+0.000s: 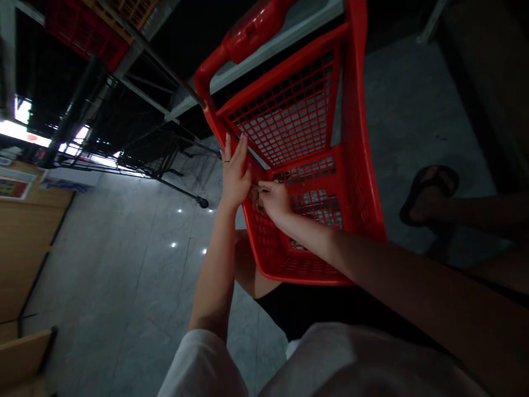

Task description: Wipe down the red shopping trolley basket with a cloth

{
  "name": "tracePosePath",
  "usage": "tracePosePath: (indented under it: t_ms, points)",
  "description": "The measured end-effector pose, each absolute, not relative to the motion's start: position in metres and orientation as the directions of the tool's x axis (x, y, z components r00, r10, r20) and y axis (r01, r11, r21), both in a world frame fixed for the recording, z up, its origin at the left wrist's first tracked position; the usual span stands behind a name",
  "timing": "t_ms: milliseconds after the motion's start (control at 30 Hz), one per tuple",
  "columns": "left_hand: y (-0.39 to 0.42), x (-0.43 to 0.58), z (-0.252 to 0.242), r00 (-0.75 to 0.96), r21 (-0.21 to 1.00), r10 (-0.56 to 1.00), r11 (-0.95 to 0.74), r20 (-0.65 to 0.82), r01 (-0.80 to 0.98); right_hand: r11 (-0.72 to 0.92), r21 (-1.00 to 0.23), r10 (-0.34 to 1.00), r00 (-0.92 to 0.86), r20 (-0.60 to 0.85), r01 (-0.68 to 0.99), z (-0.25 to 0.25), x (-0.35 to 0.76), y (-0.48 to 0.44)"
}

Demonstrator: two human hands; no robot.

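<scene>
A red plastic shopping cart basket (357,165) with grid walls stands tilted in view before me. My left hand (236,173) lies on its left rim, fingers spread and pointing up the rim. Inside the basket, close to that rim, my right hand (273,198) has its fingers bent together around a crumpled brownish piece (256,197), which presses against the inner left wall. What the piece is cannot be made out. The cart's red handle (252,30) rises at the top.
Metal racks with a red crate (88,33) stand at the upper left, with a black wheeled frame (173,187) below. Wooden cabinets (25,248) line the left side. Another person's sandalled foot (430,193) is on the grey floor (136,264) at right.
</scene>
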State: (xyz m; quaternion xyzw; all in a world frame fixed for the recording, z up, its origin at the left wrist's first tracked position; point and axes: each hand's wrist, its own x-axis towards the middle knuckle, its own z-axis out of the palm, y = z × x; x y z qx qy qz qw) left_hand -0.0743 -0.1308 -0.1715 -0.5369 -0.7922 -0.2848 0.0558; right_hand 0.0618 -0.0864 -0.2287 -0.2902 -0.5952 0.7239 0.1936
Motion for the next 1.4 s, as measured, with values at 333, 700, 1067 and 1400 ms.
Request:
tracePosePath:
  t_ms: [333,700,1067,1400]
  points:
    - [-0.128,-0.077,-0.174,-0.402,0.416,0.819,0.224,0.409,0.881,0.065,-0.858,0.502,-0.760,-0.413,0.510,-0.261,0.116,-0.086]
    - [-0.117,-0.081,-0.174,-0.461,0.517,0.821,0.247,0.338,0.820,0.135,-0.989,0.283,-0.959,-0.018,0.058,-0.198,0.124,-0.051]
    - [-0.124,-0.070,-0.165,-0.493,0.530,0.805,0.274,0.330,0.803,0.163,-0.916,-0.400,-0.824,-0.401,0.366,-0.172,0.154,-0.041]
    - [-0.127,-0.070,-0.163,-0.465,0.504,0.821,0.263,0.332,0.823,0.190,-0.893,-0.377,-0.810,-0.449,0.407,-0.173,0.147,-0.030]
